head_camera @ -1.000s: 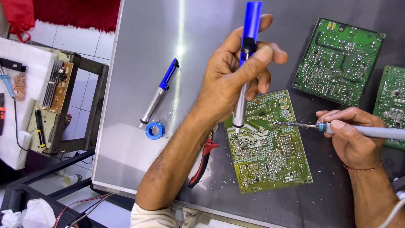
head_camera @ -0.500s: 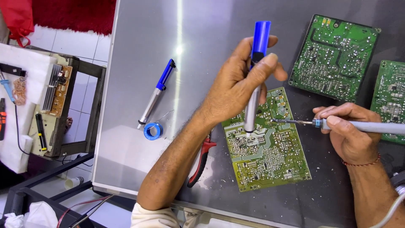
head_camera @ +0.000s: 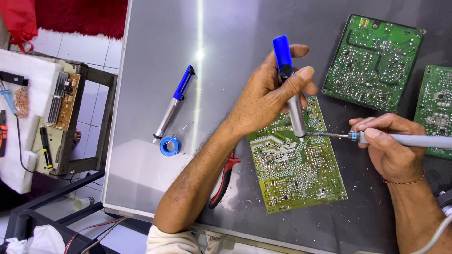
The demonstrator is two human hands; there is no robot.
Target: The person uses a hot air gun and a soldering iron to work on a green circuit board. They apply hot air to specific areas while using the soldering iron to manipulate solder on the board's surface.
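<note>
A: What is being gripped?
B: A desoldering pump is being clasped upright by the left hand; a soldering iron is being pinched by the right hand.
A: Where?
B: Both tips are being held on the green circuit board lying on the grey table.

We see a blue-and-silver desoldering pump standing nearly upright, its tip on the green circuit board lying flat on the grey worktop. A grey-handled soldering iron lies almost level, its tip meeting the pump's tip on the board.

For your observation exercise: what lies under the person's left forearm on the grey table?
Red-handled pliers lie under the left forearm. Their red and black handles show on the forearm's right side; the head is covered by the arm, so its shape cannot be seen.
</note>
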